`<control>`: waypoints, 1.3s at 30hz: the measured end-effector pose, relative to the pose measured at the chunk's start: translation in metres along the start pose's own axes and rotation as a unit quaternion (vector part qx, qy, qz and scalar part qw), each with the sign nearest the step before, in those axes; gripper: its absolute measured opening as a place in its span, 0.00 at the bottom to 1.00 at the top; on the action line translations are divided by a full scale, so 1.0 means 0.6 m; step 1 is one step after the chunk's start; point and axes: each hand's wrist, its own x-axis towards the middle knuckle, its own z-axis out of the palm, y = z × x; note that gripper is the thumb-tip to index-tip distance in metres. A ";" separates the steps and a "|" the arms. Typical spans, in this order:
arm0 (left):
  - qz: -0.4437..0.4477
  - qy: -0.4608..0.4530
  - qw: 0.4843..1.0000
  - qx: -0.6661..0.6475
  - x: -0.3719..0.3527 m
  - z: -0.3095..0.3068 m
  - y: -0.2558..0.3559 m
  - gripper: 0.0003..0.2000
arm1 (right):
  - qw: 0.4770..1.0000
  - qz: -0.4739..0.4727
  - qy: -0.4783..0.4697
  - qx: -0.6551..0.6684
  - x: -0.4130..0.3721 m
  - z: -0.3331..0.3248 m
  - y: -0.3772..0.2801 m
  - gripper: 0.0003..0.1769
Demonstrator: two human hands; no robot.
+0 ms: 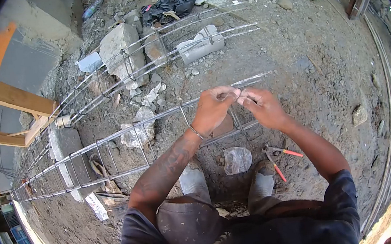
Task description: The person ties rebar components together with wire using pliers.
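Observation:
My left hand (214, 107) and my right hand (265, 107) meet fingertip to fingertip above the near rebar cage (123, 131). Both are closed in a pinch; whatever sits between the fingers is too small to make out. Under them, a stirrup and the long bars of the cage run past, close to its right end. Pincers with red handles (279, 166) lie on the dirt below my right hand, beside my foot. Between my feet is a crumpled clear plastic bag (237, 159).
A second row of bars (149, 66) runs farther back, near concrete blocks (120, 48) and a broken pipe-like piece (201, 48). A black plastic bag (171, 5) lies behind. At left stand wooden beams (14, 95). Rubble and stones (359, 115) dot the ground.

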 end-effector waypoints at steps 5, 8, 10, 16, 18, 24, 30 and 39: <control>0.047 -0.028 0.998 0.013 -0.006 -0.003 0.001 0.13 | 0.993 0.061 -0.006 -0.097 0.000 -0.004 -0.012 0.07; 0.018 -0.041 0.998 0.032 -0.005 -0.009 -0.012 0.13 | 0.987 0.053 -0.010 -0.153 -0.010 0.006 -0.012 0.07; 0.042 -0.044 0.997 0.055 -0.001 -0.014 -0.019 0.12 | 0.982 0.035 -0.009 -0.188 -0.011 0.009 -0.012 0.08; 0.025 0.022 0.999 -0.016 0.004 0.010 -0.028 0.08 | 0.988 0.074 0.011 -0.138 -0.005 0.013 -0.017 0.09; 0.020 0.047 0.999 -0.004 0.005 0.018 -0.018 0.08 | 0.981 0.024 0.076 -0.175 -0.003 0.024 -0.013 0.09; -0.022 0.130 0.979 -0.154 0.018 0.036 -0.013 0.08 | 0.977 0.002 0.130 -0.169 0.013 0.030 -0.004 0.08; -0.057 0.133 0.947 -0.287 0.027 0.021 -0.014 0.07 | 0.993 0.070 0.093 -0.021 0.009 0.030 0.007 0.08; -0.043 0.083 0.991 0.099 0.033 -0.054 -0.008 0.10 | 0.975 0.173 -0.058 -0.127 -0.047 -0.041 0.020 0.07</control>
